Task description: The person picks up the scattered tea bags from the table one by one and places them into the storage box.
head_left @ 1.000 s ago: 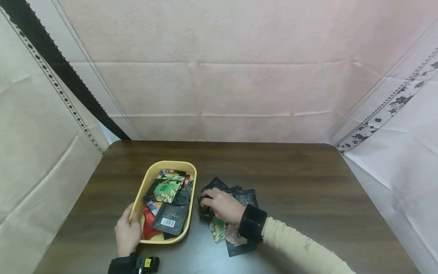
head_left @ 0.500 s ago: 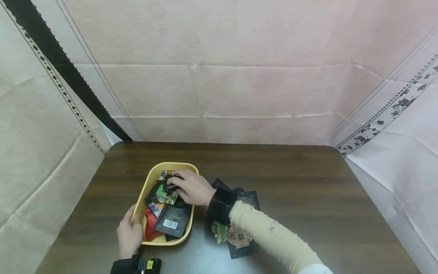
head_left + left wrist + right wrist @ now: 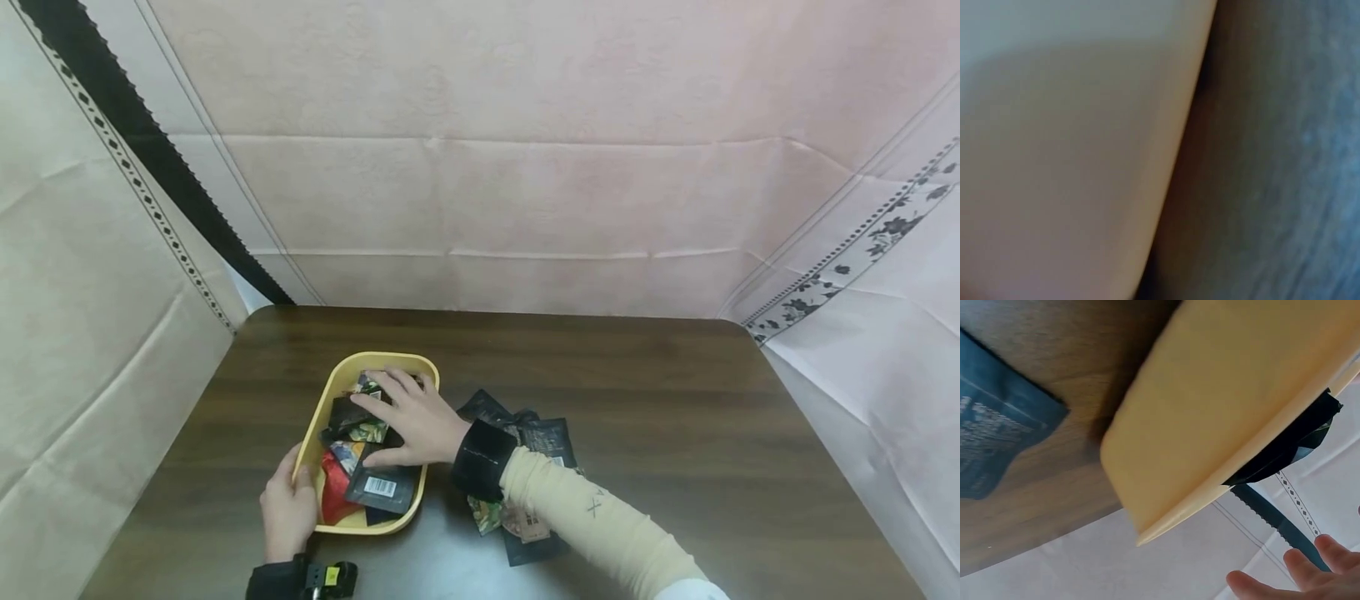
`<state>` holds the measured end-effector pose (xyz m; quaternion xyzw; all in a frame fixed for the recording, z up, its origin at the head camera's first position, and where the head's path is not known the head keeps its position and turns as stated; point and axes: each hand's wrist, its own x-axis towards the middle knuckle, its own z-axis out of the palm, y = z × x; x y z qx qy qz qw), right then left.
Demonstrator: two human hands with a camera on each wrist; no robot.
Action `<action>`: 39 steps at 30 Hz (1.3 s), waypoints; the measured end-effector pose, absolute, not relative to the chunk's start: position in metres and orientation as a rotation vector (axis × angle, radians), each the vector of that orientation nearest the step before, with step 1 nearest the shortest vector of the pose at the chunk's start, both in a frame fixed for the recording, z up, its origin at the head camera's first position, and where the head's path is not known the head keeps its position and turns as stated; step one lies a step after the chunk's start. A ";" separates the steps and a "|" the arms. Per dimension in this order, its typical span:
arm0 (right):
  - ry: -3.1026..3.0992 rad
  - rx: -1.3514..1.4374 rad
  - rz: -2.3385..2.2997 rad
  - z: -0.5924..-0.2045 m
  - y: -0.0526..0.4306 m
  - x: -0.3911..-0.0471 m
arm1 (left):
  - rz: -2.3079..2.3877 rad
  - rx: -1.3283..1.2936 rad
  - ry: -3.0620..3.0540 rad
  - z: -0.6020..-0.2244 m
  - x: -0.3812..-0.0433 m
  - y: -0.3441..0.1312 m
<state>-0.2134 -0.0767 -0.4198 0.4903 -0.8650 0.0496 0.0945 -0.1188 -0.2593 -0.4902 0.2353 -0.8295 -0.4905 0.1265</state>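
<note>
A yellow plastic basket (image 3: 321, 406) stands on the table's left half, filled with sachets. My left hand (image 3: 288, 510) grips its near left side, fingers along the outer wall and thumb by the rim. Over the basket, my right hand (image 3: 420, 421) is spread with fingers apart. Beneath it lie a black sachet (image 3: 347, 414), a dark sachet with a barcode (image 3: 401, 492) and a red packet (image 3: 335, 492). In the right wrist view the fingertips (image 3: 1244, 584) hold nothing, beyond the basket wall (image 3: 1210, 412). Only a blurred pale surface fills most of the left wrist view.
Right of the basket lies a loose pile of dark sachets (image 3: 547, 437), partly under the right forearm. A green-printed sachet (image 3: 486, 515) is among them. The brown wooden table (image 3: 675, 433) ends at a hanging pale cloth (image 3: 525, 200).
My right hand moved left from the pile to the basket carrying a black sachet, then let go of it there and spread its fingers. The left hand stays on the basket.
</note>
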 end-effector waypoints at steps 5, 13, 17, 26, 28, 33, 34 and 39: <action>-2.626 1.464 0.172 -0.425 -0.057 -0.207 | -1.429 0.688 -2.421 -0.490 -0.116 -0.260; -2.656 1.534 0.215 -0.447 -0.006 -0.191 | -1.423 0.723 -2.454 -0.492 -0.110 -0.261; -2.660 1.601 0.174 -0.460 0.029 -0.180 | -1.397 0.705 -2.461 -0.491 -0.109 -0.261; -2.520 1.894 -0.086 -0.488 0.100 -0.162 | -1.441 0.735 -2.451 -0.487 -0.112 -0.262; -2.508 1.886 -0.111 -0.491 0.107 -0.160 | -1.454 0.747 -2.453 -0.487 -0.113 -0.261; -2.471 1.821 -0.139 -0.497 0.109 -0.157 | -1.455 0.747 -2.456 -0.486 -0.113 -0.259; -2.455 1.808 -0.142 -0.498 0.108 -0.156 | -1.450 0.747 -2.457 -0.486 -0.114 -0.259; -2.389 1.740 -0.183 -0.500 0.105 -0.155 | -1.449 0.749 -2.466 -0.485 -0.114 -0.255</action>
